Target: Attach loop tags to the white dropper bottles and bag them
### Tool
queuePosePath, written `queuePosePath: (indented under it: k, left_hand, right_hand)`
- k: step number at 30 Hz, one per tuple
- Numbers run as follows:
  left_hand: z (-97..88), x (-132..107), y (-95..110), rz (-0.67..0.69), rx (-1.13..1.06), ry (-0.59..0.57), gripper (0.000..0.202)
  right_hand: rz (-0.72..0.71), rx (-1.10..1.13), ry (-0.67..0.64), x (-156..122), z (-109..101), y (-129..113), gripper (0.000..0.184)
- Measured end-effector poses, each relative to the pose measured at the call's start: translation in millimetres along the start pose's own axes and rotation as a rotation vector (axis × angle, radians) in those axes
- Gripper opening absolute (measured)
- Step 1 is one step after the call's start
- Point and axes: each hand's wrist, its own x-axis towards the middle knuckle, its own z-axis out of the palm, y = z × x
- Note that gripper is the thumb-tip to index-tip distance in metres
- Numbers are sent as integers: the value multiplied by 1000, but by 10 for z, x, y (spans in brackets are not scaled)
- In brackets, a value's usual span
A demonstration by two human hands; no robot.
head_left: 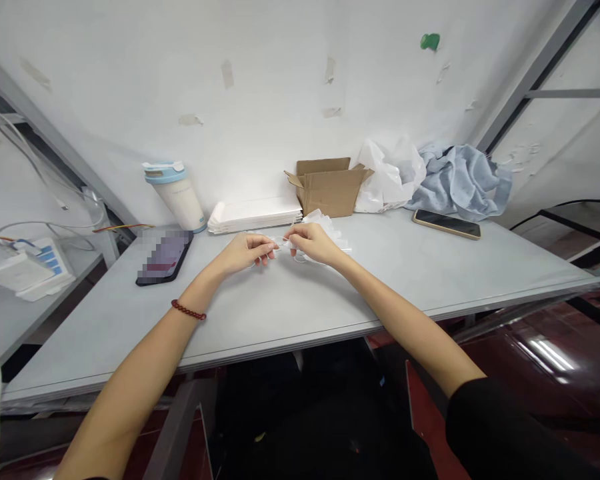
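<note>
— What are my hands doing?
— Your left hand [245,252] and right hand [314,243] meet above the grey surface [430,267], each grip pinched onto one end of a clear plastic piece [281,244].
— What does it look like?
— Small, thin, see-through; too fine to tell more.
— How far along am I?
— I'd say one piece is in hand. A white pile [333,228] lies just behind your right hand, near a cardboard box [327,190].

A grey table [300,307] bears a cup [177,197], stacked white trays [254,215], a cardboard box [329,187] and a phone [447,224].
</note>
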Motion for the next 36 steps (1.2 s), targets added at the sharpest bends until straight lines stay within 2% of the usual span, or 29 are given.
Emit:
queuePosePath:
  k: [27, 36]
  left_hand:
    - [45, 18, -79, 15, -81, -65, 36]
    - [141, 17, -104, 18, -116, -43, 30]
  right_hand:
    - [20, -32, -16, -10, 61, 18, 23]
    - [61, -59, 80, -15, 123, 40, 36]
